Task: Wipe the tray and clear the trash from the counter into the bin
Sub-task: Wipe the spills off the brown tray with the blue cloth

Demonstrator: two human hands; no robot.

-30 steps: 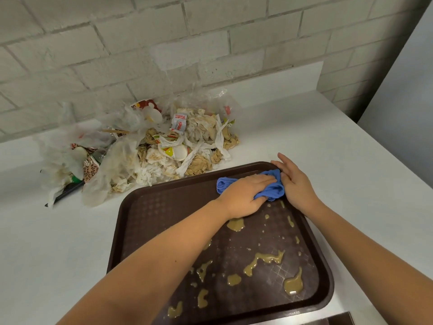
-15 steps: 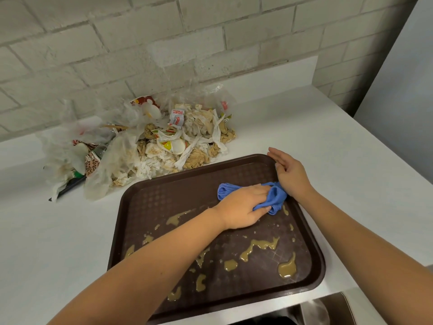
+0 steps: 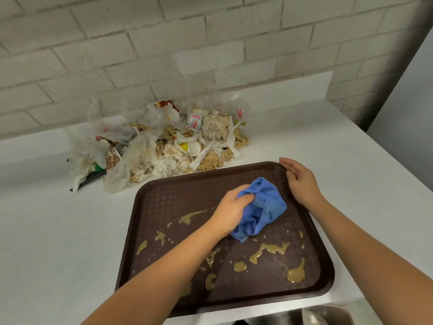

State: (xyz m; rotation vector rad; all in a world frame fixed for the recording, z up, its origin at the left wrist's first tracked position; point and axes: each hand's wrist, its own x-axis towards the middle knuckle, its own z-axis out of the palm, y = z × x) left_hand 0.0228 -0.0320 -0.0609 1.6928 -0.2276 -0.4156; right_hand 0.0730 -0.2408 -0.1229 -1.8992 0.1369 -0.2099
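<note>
A dark brown tray lies on the white counter, smeared with several tan sauce blots across its near half. My left hand grips a bunched blue cloth on the tray's upper middle. My right hand rests on the tray's far right corner, fingers loosely bent over the rim. A heap of trash made of crumpled napkins, wrappers, plastic and small cups sits on the counter just behind the tray.
A pale brick wall backs the counter. A metal sink edge shows below the tray's near right corner. A grey panel stands at the right.
My left hand has dragged the blue cloth down and toward the tray's middle, bunching it more. My right hand has slid off the cloth to the tray's far right corner.
</note>
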